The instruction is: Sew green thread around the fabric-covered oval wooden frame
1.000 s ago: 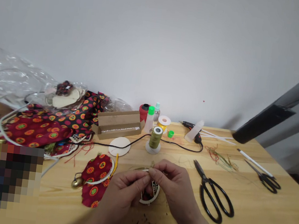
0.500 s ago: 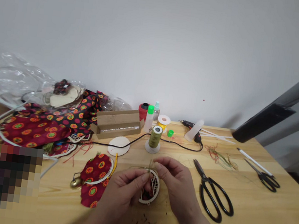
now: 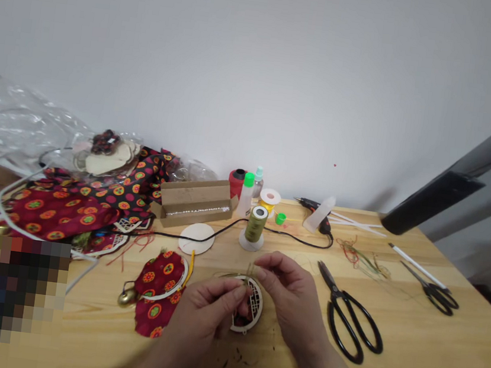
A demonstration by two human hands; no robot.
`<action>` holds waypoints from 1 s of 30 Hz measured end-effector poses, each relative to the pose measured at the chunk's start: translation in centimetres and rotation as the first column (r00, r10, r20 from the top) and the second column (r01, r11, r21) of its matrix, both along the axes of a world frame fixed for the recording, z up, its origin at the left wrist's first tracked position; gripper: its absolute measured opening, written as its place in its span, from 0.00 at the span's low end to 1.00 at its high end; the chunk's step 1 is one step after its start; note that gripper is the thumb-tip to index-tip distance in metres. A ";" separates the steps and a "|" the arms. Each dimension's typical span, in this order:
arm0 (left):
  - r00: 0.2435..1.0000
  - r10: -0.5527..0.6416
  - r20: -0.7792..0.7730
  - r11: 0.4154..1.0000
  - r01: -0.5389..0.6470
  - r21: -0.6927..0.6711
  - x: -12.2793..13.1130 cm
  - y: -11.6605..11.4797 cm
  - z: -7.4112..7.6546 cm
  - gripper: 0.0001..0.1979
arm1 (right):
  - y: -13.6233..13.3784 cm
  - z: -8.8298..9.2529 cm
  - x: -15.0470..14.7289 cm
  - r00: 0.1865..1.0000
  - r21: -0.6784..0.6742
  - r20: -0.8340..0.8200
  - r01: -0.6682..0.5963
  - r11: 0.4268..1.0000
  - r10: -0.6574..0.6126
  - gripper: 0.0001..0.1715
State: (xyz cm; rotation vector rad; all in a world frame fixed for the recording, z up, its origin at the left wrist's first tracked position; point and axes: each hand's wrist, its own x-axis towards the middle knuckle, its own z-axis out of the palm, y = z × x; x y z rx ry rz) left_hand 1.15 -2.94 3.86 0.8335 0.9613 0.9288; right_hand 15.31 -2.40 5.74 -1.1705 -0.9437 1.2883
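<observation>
My left hand point(image 3: 205, 313) grips a small round lattice-cut frame point(image 3: 253, 307) with red fabric inside it, its fingertips against the frame's left side. My right hand point(image 3: 289, 297) is just above the frame, fingers apart and close to a tuft of tan thread ends point(image 3: 251, 271) rising from its top. Left of my hands lies a round red patterned fabric piece point(image 3: 160, 275) with a white rim. A yellow cord point(image 3: 190, 268) runs beside it, and a small brass bell point(image 3: 127, 297) sits at its left.
Large black-handled scissors point(image 3: 348, 316) lie right of my hands, smaller scissors point(image 3: 435, 298) farther right. An olive thread spool point(image 3: 256, 224), white disc point(image 3: 196, 238) and cardboard box point(image 3: 193, 203) stand ahead. Patterned fabric point(image 3: 62, 215) is heaped left on the wooden table point(image 3: 421, 355).
My right hand has eased up and to the right, its fingers parting from the thread ends. The left hand stays on the frame. The view has shifted only slightly.
</observation>
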 end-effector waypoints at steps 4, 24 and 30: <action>0.999 0.000 -0.034 1.000 0.000 -0.005 0.0 -0.1 0.0 0.13 | 0.0 0.1 0.1 0.999 0.009 0.036 -0.031 0.999 0.030 0.09; 0.998 -0.047 -0.042 0.999 0.048 0.011 0.0 -0.2 0.0 0.14 | 0.0 0.8 0.1 0.996 0.016 0.086 -0.035 0.999 0.034 0.10; 0.997 -0.049 -0.056 0.999 0.049 0.004 0.0 -0.2 0.0 0.14 | 0.0 0.9 0.1 0.995 0.016 0.095 -0.028 0.999 0.026 0.10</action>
